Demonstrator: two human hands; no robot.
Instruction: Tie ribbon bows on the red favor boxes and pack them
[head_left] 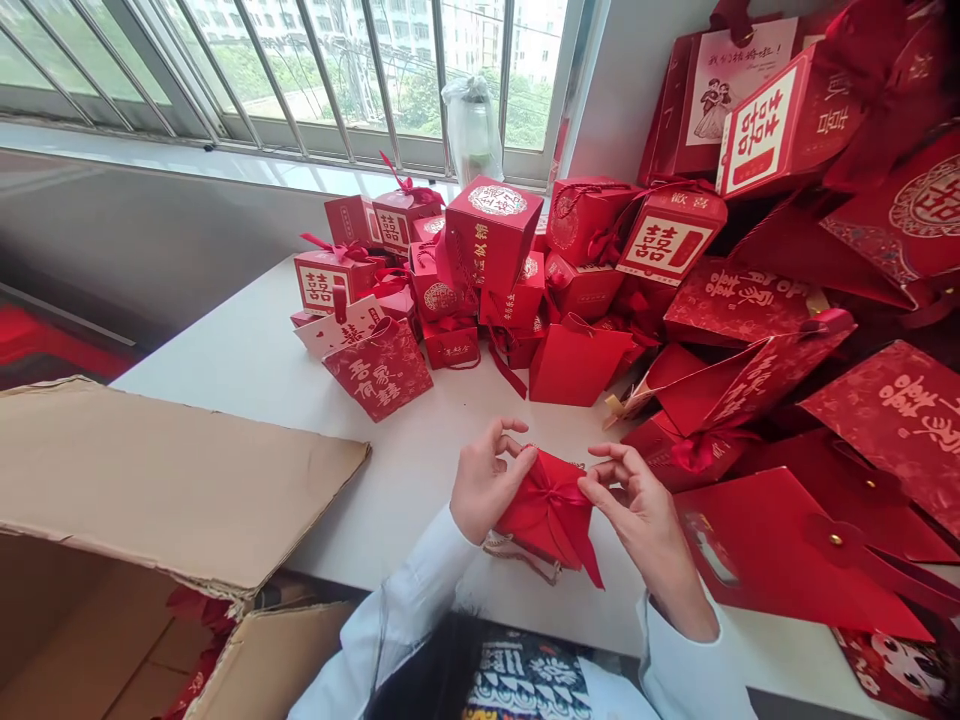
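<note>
A small red gift box stands on the table in front of me, with a red ribbon tied in a bow on its top. At the bow's left side, my left hand is closed with the thumb against the ribbon. On the right, the thumb and fingers of my right hand pinch the other end of the bow. One ribbon tail hangs down the box's front right corner. A pale twisted cord or chain lies along the box's lower front edge.
Many red gift boxes are heaped at the back of the white table. Red bags and envelopes crowd the right side. An open cardboard box stands at the left. A plastic-wrapped bottle is on the windowsill.
</note>
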